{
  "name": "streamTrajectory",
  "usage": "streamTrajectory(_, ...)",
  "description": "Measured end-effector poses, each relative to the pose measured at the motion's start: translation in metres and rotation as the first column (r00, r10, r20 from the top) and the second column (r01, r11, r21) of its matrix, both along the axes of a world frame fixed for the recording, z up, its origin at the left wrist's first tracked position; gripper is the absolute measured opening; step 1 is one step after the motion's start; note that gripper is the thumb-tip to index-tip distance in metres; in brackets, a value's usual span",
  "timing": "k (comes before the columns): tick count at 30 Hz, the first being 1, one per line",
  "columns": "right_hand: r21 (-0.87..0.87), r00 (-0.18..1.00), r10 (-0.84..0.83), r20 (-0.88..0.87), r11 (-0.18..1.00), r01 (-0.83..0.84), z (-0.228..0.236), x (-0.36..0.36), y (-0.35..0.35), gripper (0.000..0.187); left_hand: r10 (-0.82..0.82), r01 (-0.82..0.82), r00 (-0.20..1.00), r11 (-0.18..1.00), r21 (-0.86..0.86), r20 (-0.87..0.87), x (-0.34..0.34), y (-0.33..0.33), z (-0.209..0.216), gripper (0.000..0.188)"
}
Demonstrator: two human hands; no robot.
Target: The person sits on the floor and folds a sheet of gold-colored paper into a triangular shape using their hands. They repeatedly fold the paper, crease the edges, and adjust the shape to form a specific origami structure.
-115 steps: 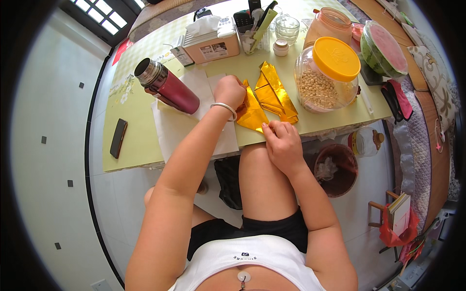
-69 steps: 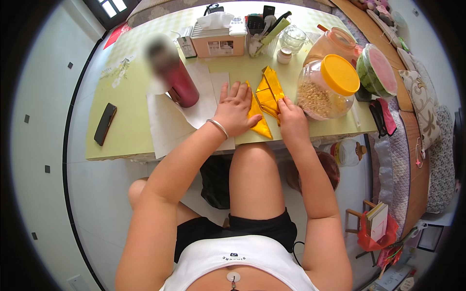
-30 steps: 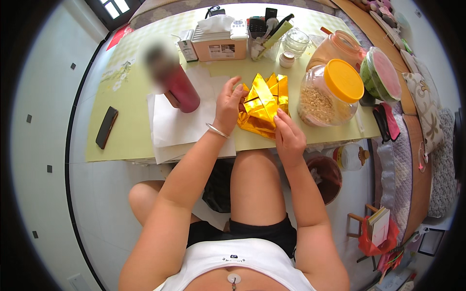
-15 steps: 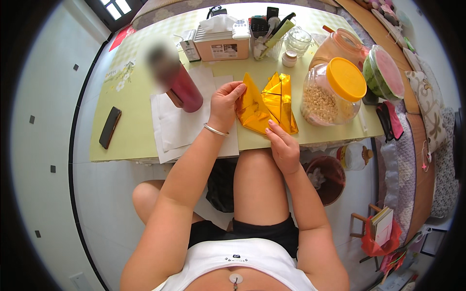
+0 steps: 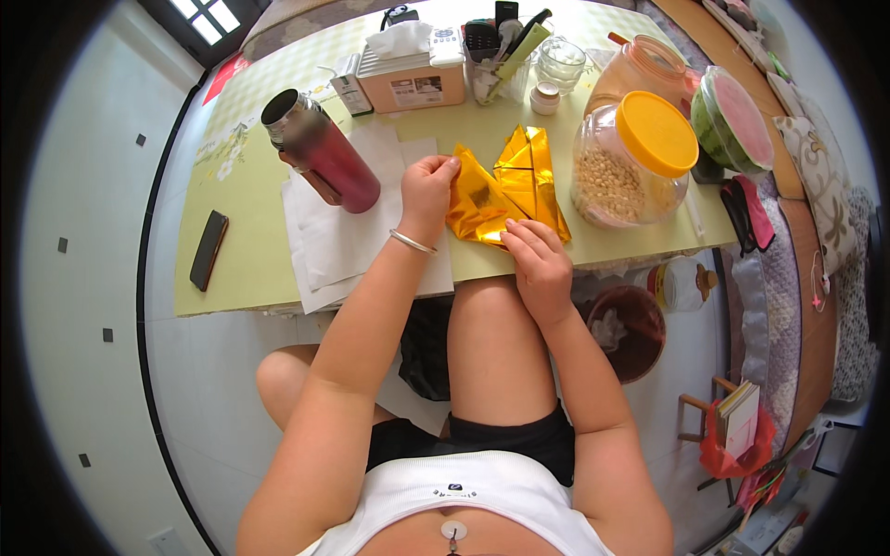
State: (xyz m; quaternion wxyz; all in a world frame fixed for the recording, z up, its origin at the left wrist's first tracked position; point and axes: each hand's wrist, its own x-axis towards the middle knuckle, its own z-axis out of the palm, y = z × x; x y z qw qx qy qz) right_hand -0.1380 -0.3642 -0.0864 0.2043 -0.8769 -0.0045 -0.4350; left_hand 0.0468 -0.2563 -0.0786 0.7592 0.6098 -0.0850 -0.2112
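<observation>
A sheet of shiny gold foil paper (image 5: 476, 206) stands partly raised and creased near the front edge of the table. My left hand (image 5: 428, 196) pinches its left edge between thumb and fingers. The fingers of my right hand (image 5: 540, 264) stretch out, their tips touching the sheet's near edge; its thumb is hidden. Just behind and to the right lies a folded gold foil piece (image 5: 526, 171), with crossing creases, partly covered by the sheet. White paper sheets (image 5: 324, 243) lie on the table left of my left hand.
A maroon thermos (image 5: 343, 167) stands on the white sheets, a phone (image 5: 209, 250) to its left. Rightward are a yellow-lidded jar (image 5: 612, 181) and a cut watermelon (image 5: 737, 120). Behind stand a tissue box (image 5: 413, 85) and a utensil holder (image 5: 498, 79). A waste bin (image 5: 640, 343) sits below.
The raised gold sheet has tilted lower and looks more crumpled, its top point dropping. Both hands keep nearly the same places on it. The whole view has shifted slightly.
</observation>
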Motion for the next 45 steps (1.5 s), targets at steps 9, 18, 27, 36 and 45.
streamTrajectory(9, 0.034, 0.999, 0.014, -0.048, 0.999, -0.013, -0.004, -0.001, -0.002, 0.024, 0.139, -0.322, 0.829, 0.91, 0.26, 0.541, 0.002, -0.012, -0.021, 0.022)
streamTrajectory(18, 0.029, 1.0, 0.011, -0.017, 1.0, -0.01, -0.005, -0.003, -0.004, 0.024, -0.065, -0.426, 0.682, 0.774, 0.468, 0.728, 0.0, -0.004, 0.004, 0.019)
streamTrajectory(27, -0.114, 0.997, 0.071, -0.04, 0.991, -0.075, 0.011, -0.021, 0.005, 0.021, -0.205, 0.072, 0.952, 0.872, 0.485, 0.228, 0.003, 0.036, 0.041, 0.016)
streamTrajectory(36, -0.068, 0.997, -0.062, 0.038, 0.996, 0.064, 0.011, -0.012, -0.021, 0.022, -0.221, 0.226, 0.974, 0.924, 0.309, -0.052, 0.016, 0.027, 0.052, 0.014)
streamTrajectory(45, -0.181, 0.993, -0.122, -0.007, 0.976, 0.118, 0.004, -0.004, -0.033, 0.021, -0.183, 0.128, 0.982, 0.819, 0.559, 0.042, 0.029, -0.001, 0.036, 0.018)
